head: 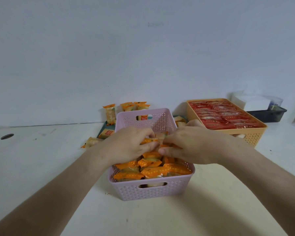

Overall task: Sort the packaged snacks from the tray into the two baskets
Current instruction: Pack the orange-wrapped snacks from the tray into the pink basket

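orange snacks (151, 171) filling pink basket (148, 191)

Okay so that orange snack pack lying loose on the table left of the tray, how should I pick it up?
Pinch the loose pack across its plump middle, coming down from above with the left hand, which is nearer. It lies flat on the table with open space around it, and its crimped orange end is thin and would likely slip. Both hands are now busy with packs over the pink basket.
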`<act>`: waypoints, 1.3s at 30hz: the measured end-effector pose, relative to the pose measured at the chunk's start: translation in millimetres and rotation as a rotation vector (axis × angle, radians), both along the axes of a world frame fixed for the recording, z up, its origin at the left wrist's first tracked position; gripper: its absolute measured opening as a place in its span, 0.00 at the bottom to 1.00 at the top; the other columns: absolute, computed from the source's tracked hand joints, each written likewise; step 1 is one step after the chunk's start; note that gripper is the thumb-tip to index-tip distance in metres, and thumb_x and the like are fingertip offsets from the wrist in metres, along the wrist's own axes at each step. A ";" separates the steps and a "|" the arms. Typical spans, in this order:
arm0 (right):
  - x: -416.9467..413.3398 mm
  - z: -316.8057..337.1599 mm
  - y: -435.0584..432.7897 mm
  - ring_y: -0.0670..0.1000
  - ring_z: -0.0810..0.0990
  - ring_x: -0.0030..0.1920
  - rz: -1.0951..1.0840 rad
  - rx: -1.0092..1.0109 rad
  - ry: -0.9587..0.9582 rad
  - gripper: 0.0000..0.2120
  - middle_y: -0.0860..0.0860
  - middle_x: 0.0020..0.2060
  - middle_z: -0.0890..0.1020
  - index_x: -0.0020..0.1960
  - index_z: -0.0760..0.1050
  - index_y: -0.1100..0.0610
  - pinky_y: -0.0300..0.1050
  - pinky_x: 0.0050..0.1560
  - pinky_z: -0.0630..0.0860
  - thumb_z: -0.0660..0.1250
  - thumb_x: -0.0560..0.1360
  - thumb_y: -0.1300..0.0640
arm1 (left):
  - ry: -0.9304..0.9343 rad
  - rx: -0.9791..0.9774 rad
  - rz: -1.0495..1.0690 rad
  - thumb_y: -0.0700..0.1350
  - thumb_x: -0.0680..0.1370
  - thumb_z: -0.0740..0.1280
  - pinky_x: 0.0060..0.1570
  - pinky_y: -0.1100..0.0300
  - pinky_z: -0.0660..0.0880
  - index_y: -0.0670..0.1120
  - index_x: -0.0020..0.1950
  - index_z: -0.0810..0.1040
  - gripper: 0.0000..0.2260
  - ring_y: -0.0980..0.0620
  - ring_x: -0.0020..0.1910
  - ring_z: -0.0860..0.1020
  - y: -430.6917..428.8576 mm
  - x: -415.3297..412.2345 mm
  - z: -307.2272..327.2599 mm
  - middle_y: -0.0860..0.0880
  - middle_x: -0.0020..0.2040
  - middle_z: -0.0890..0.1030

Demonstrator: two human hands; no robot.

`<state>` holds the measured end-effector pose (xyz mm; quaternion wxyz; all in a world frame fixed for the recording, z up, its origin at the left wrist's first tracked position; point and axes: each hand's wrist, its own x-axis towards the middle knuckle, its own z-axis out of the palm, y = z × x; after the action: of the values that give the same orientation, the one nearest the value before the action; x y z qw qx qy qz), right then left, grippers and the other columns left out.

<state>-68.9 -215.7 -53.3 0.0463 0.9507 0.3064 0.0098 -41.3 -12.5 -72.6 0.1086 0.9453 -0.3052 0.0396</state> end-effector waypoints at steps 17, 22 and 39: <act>82.7 5.8 40.1 0.53 0.73 0.59 -0.102 -0.350 0.007 0.16 0.47 0.54 0.79 0.63 0.71 0.49 0.57 0.62 0.59 0.59 0.79 0.43 | -0.058 0.481 0.119 0.54 0.76 0.64 0.53 0.50 0.75 0.53 0.57 0.78 0.12 0.49 0.52 0.78 9.9 62.4 16.6 0.52 0.50 0.82; 84.4 -1.0 44.5 0.54 0.70 0.64 -0.134 -0.377 0.031 0.10 0.48 0.54 0.77 0.59 0.73 0.50 0.63 0.66 0.54 0.61 0.79 0.50 | 0.022 0.664 0.162 0.53 0.77 0.64 0.58 0.45 0.64 0.50 0.60 0.74 0.14 0.47 0.55 0.76 -4.4 68.4 8.3 0.50 0.51 0.81; 53.2 20.7 15.3 0.47 0.69 0.48 -0.076 0.069 0.035 0.15 0.43 0.48 0.73 0.64 0.67 0.44 0.50 0.54 0.65 0.60 0.78 0.53 | -0.078 0.353 0.038 0.53 0.77 0.67 0.49 0.53 0.73 0.57 0.63 0.70 0.16 0.52 0.55 0.77 20.5 39.9 16.2 0.56 0.53 0.80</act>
<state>-15.6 -200.3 -32.6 0.0085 0.9628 0.2700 0.0021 -1.5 8.0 -56.3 -0.0716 0.9530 -0.2933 0.0244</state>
